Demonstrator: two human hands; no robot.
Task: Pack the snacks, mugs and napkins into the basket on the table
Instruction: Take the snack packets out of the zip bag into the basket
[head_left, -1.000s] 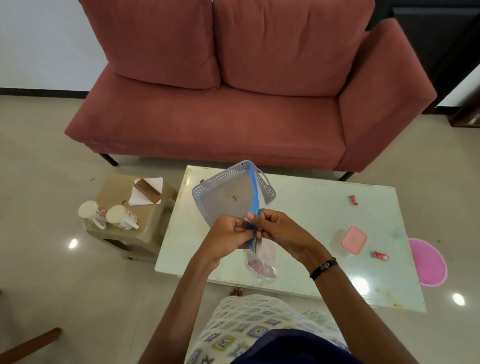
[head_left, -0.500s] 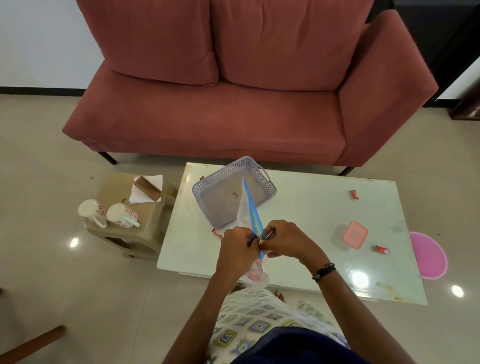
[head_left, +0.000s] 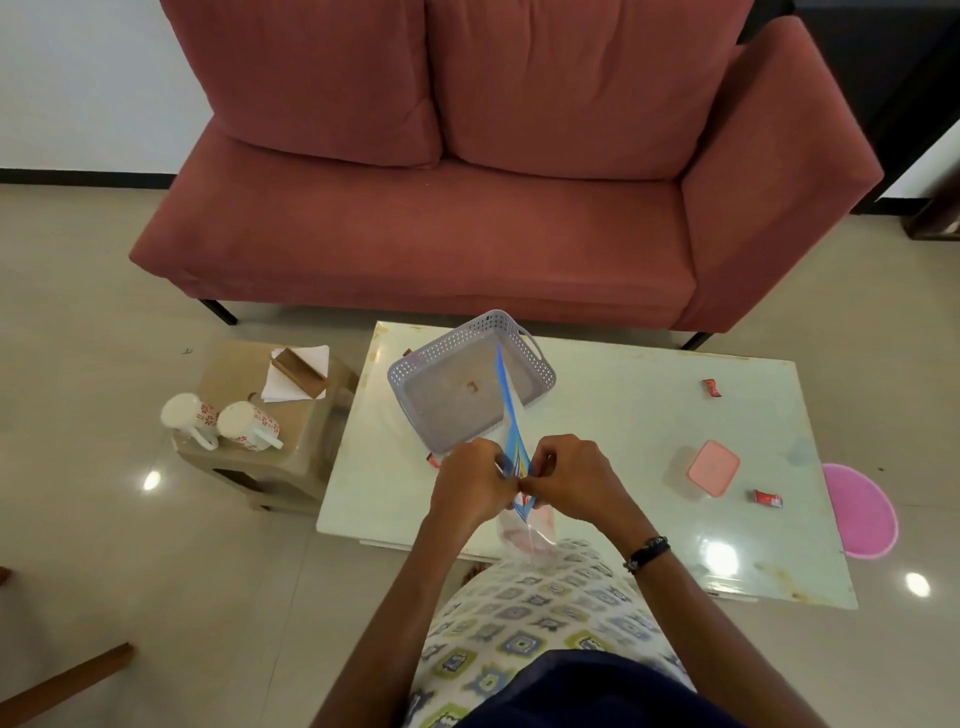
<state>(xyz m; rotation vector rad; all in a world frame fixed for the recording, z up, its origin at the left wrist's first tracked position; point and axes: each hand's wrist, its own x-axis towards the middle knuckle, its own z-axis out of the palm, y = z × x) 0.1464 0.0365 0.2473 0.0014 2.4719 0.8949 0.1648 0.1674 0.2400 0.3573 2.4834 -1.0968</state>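
A grey perforated basket (head_left: 540, 369) stands on the pale table (head_left: 613, 415), holding only a small scrap. In front of it my left hand (head_left: 470, 488) and my right hand (head_left: 571, 480) pinch the blue-edged top of a clear zip bag (head_left: 511, 415) with pink snacks at its bottom; the bag hangs over the table's near edge. Two white mugs with red flowers (head_left: 223, 423) lie on a low beige stool (head_left: 291, 467), beside white napkins (head_left: 306, 364) in a brown holder. Small red candies lie on the table at right (head_left: 712, 387) (head_left: 768, 498), and another peeks out by the basket (head_left: 432, 459).
A pink-lidded clear box (head_left: 709, 467) sits on the table's right part. A red sofa (head_left: 467, 208) stands behind the table. A pink mat (head_left: 862, 512) lies on the floor at right. A wooden leg (head_left: 62, 686) shows at bottom left.
The bag has come down from in front of the basket toward me, and both hands have drawn closer together on its top edge. The basket now shows in full.
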